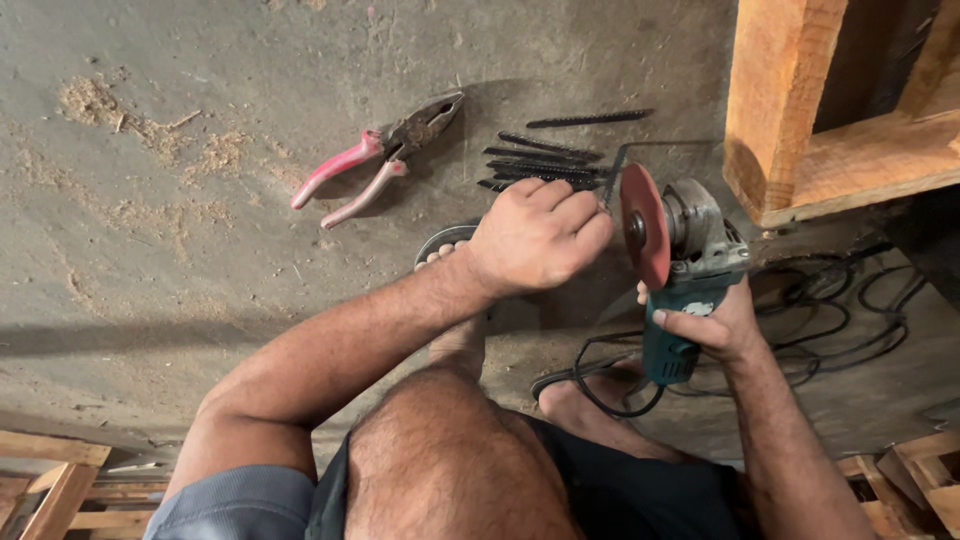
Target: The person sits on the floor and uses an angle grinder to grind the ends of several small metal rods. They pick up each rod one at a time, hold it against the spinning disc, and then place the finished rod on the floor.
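Left hand (538, 238) is closed in a fist around a thin dark blade (612, 178), pinching it so that the strip stands up out of the fingers and its edge meets the face of the reddish disc (645, 226) just to its right. Further left on the concrete floor (200, 290) lie scattered patches of sawdust (92, 100), and pliers with pink handles (378, 157) rest with their jaws pointing up and to the right, well apart from the hand. Just above the knuckles a small pile of similar dark toothed blades (545, 163) lies flat, with one more blade (588, 119) set a little apart above them. The disc belongs to an angle grinder (690, 262) with a grey metal head and a teal body, held on its side. Right hand (712, 326) wraps that teal body from below, the thumb laid over its top. A black cable (600, 372) loops from the grinder's tail over the floor and past a bare foot (578, 398), and more cable coils lie to the right. A timber frame (790, 110) fills the upper right corner.
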